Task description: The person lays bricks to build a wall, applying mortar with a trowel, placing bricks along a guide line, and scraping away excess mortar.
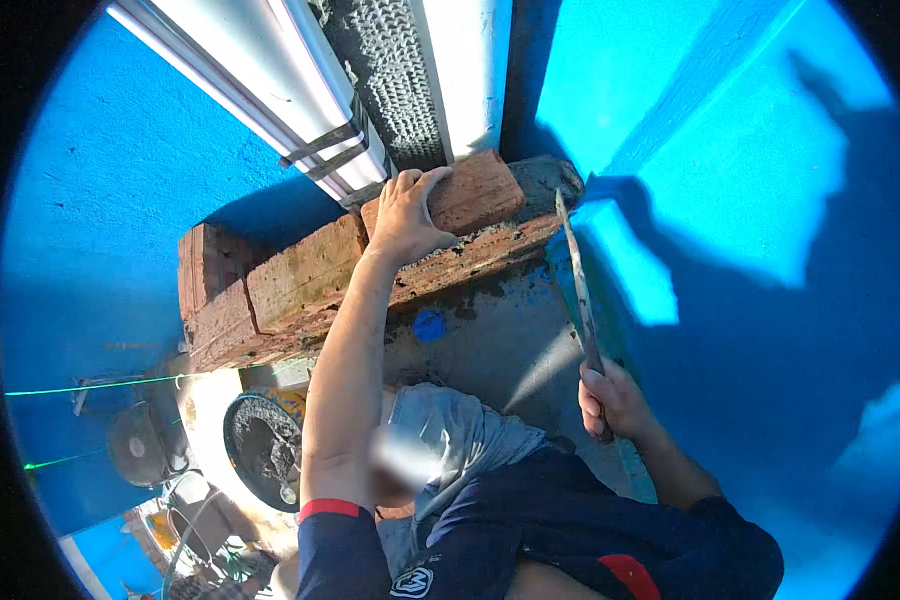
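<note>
My left hand spans a reddish brick on top of a low brick wall, gripping it near its left end. Its fingers reach to the brick's far side, and the palm partly hides it. Beside it on the left sits another brick of the same course, with more brickwork below. In my right hand is a long, thin-bladed tool, held by the handle and pointing up and away. The blade is stained and seen nearly edge-on, so its exact kind is unclear. Its tip comes close to the wall's right end.
White vertical channels and a rough mortared strip rise behind the wall. Blue painted walls stand on both sides. A bucket of grey mortar is at lower left, near a green string and a fan-like round object.
</note>
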